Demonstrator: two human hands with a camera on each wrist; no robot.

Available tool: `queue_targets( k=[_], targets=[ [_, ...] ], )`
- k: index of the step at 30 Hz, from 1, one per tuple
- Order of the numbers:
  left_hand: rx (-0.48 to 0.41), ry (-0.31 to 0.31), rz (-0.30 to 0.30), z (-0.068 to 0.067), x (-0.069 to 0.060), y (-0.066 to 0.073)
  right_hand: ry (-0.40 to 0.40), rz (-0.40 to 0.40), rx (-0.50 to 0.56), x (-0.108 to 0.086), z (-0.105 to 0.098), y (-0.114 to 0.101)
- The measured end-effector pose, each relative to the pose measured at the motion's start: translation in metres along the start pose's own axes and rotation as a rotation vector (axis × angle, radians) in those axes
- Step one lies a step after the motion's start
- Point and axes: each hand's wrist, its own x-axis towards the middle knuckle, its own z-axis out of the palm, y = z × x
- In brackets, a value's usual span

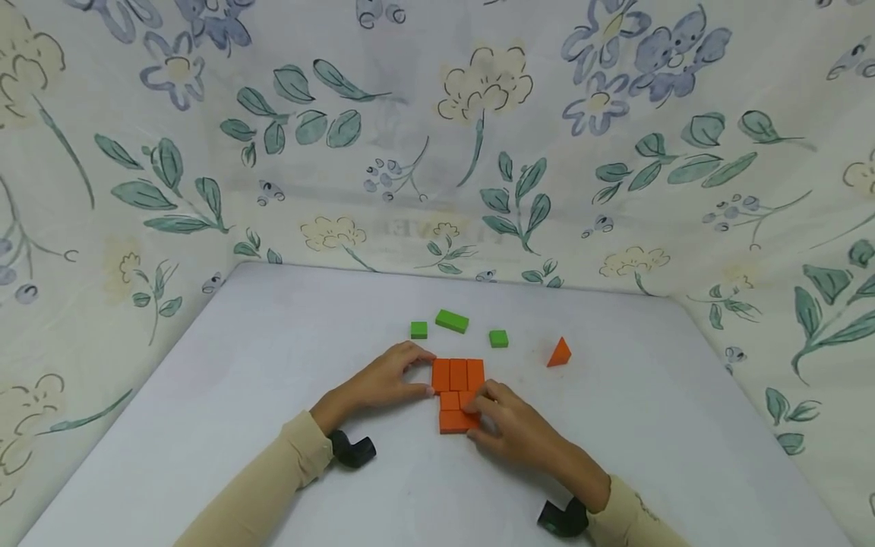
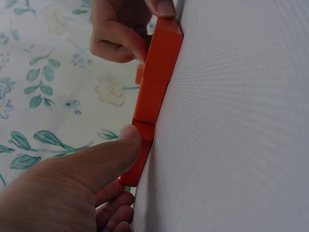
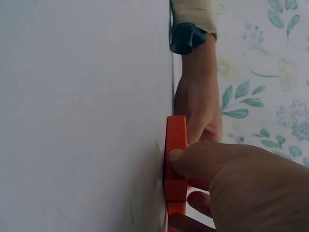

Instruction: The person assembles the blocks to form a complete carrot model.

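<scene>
Orange blocks lie flat together on the white table, three upright oblong ones (image 1: pixel 458 374) forming the back row. In front of them are smaller orange blocks (image 1: pixel 449 400) and a wide orange block (image 1: pixel 453 422) at the near edge. My left hand (image 1: pixel 383 380) pinches the left block of the back row, thumb at its near end, fingers at its far end. At the right side of the front part, my right hand (image 1: pixel 516 429) has its thumb against the wide block's near face and curled fingers over the blocks behind, which it partly hides.
Behind the orange blocks lie a small green block (image 1: pixel 418 330), a longer green block (image 1: pixel 452 320) and another small green block (image 1: pixel 498 339). An orange triangular block (image 1: pixel 560 352) stands farther right. Flowered cloth (image 1: pixel 437 152) hangs around the table (image 1: pixel 273 342).
</scene>
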Motion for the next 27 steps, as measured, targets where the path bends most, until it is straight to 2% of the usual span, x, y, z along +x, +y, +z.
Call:
queue_targets(
  k=[10,20,27],
  targets=[
    [-0.009,-0.002,-0.018,0.0002,0.0007,0.0019,-0.011,0.021,0.007,-0.0003,-0.0004,-0.0016],
    [-0.015,0.007,-0.003,-0.0002,-0.0004,0.0022,0.002,0.009,-0.004,-0.0004,0.0001,-0.0014],
    [-0.014,0.003,-0.008,-0.0001,-0.0007,0.0022,-0.014,0.038,0.0,-0.0009,0.0001,-0.0025]
  ],
)
